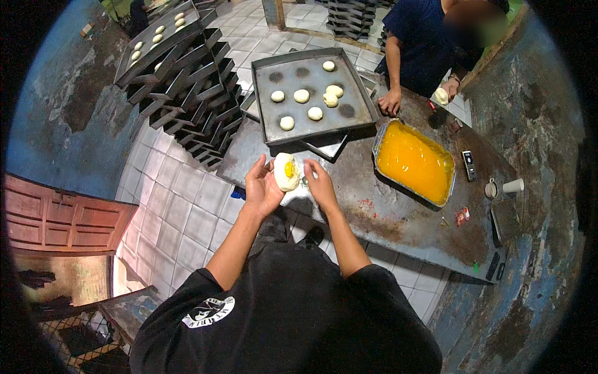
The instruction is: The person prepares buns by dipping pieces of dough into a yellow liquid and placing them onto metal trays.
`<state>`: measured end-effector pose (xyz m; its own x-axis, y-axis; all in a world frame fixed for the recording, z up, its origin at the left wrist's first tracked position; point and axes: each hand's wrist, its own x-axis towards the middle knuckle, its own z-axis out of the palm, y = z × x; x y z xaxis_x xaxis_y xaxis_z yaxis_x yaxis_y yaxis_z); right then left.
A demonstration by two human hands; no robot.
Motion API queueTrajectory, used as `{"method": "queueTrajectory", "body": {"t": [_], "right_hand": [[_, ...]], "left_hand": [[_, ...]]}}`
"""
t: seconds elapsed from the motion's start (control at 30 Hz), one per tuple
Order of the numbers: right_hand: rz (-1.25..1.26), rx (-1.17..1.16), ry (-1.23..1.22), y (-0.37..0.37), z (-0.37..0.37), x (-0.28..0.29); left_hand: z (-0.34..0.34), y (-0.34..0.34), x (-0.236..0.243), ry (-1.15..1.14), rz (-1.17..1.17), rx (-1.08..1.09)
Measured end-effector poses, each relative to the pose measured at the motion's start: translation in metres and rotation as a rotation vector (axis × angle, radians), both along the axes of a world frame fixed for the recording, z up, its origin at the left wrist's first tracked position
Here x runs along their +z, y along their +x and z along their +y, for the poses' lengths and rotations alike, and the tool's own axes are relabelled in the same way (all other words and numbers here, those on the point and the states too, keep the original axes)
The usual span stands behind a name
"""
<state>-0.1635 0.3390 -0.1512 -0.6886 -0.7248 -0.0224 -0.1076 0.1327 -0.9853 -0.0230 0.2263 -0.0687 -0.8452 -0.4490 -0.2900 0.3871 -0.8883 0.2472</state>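
My left hand [263, 187] holds a flattened piece of pale dough [286, 177] up over the table's near edge. A dab of yellow filling [289, 169] sits on the dough. Just to the right of it, my right hand [320, 185] is raised with its fingers apart, holding nothing that I can see. Beyond my hands lies a square dark metal tray [268, 118] with several pale dough balls [301, 96] on it. Two of these, at the tray's right side, touch each other. A rectangular metal pan [377, 163] of glossy yellow filling [414, 161] stands to the right.
Across the worn metal table [374, 218], a co-worker [416, 43] holds a dough piece [441, 95]. Tall stacked trays [187, 93] rise at the left. A phone-like device [468, 166], a cup [491, 188] and a white cup [514, 186] lie along the right side.
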Motion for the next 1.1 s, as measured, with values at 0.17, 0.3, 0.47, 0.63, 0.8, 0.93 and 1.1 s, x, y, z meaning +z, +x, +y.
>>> {"method": "queueTrajectory", "body": {"t": [0.17,0.3,0.47,0.63,0.8,0.93,1.1], "right_hand": [[-0.846,0.385,-0.200,0.000,0.007,0.098],[0.298,0.390,-0.062,-0.004,0.030,0.090],[0.549,0.236,-0.043,0.004,0.040,0.095],[0.405,0.079,-0.185,0.015,0.045,0.112],[0.414,0.053,-0.170,0.022,0.042,0.127],[0.460,0.030,-0.200,0.001,0.046,0.133],[-0.410,0.105,-0.396,-0.001,0.054,0.135]], "left_hand": [[0.004,0.004,0.002,-0.301,-0.213,-0.059],[0.004,0.001,0.007,-0.732,-0.541,-0.264],[0.012,0.001,0.038,-1.075,-0.698,-0.157],[0.019,-0.009,0.043,-1.237,-0.654,0.076],[0.039,-0.030,0.053,-0.670,-0.382,0.330],[0.044,-0.029,0.061,-0.695,-0.195,0.132],[0.049,-0.032,0.068,-1.035,-0.034,-0.041]]}}
